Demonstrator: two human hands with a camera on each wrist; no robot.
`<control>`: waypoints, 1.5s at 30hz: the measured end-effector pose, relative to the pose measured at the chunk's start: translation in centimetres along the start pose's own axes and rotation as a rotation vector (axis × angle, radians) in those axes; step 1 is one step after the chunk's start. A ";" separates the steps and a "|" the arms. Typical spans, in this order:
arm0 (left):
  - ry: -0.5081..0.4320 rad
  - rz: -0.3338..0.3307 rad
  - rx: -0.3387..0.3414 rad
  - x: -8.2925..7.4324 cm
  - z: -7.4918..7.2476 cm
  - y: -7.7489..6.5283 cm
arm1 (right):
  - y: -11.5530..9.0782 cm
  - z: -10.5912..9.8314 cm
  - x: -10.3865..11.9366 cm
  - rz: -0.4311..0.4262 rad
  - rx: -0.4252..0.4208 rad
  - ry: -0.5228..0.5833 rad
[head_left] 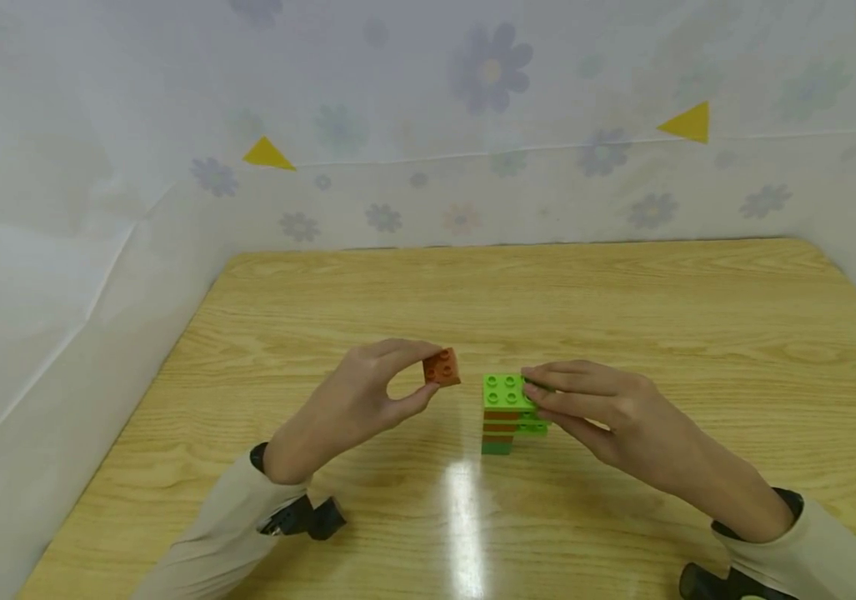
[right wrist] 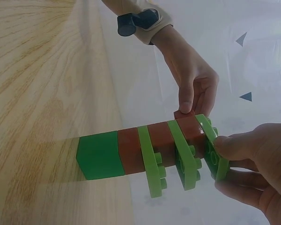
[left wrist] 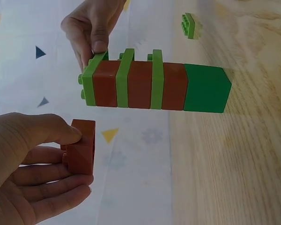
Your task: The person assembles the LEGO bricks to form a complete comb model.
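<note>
A tower of toy building bricks [head_left: 500, 423] stands upright on the table. Its base is a dark green brick [left wrist: 206, 88]; above it, reddish-brown bricks [right wrist: 129, 147] alternate with light green plates [right wrist: 152, 161], which stick out toward the right. On top lies a light green studded plate [head_left: 501, 392]. My right hand [head_left: 615, 408] holds the overhanging end of that top plate between thumb and fingers. Left of the tower and apart from it, my left hand [head_left: 356, 400] pinches a loose reddish-brown brick [head_left: 442, 368] in the air, thumb and fingers on opposite sides.
The wood-grained table [head_left: 322, 300] extends around the tower. Another light green plate [left wrist: 189, 26] appears apart from the tower in the left wrist view. A white flowered sheet [head_left: 397, 108] encloses the back and sides. Both wrists wear dark camera straps [head_left: 300, 515].
</note>
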State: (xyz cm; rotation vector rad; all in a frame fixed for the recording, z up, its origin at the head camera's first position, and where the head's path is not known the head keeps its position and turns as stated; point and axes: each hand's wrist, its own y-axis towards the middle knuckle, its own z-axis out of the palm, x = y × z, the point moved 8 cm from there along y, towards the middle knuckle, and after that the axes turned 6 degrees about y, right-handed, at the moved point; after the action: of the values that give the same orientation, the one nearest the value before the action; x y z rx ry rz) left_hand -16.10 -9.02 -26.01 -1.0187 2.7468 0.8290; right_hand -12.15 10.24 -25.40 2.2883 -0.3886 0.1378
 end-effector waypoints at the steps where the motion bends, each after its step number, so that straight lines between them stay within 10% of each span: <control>1: 0.004 0.001 0.001 0.0 0.0 0.1 | 0.0 0.0 0.0 -0.001 -0.001 0.001; 23: -0.022 0.041 -0.004 -1.0 -0.1 0.7 | -0.3 0.1 -0.2 -0.018 -0.001 0.016; 45: -0.285 0.158 -0.124 -3.2 0.8 1.5 | 0.0 0.0 -0.4 0.065 0.015 0.059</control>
State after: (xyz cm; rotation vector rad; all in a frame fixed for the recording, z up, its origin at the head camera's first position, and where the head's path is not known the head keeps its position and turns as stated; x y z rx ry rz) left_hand -14.66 -5.85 -25.16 -0.6460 2.5811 1.0864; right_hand -12.58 10.32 -25.48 2.2817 -0.4329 0.2407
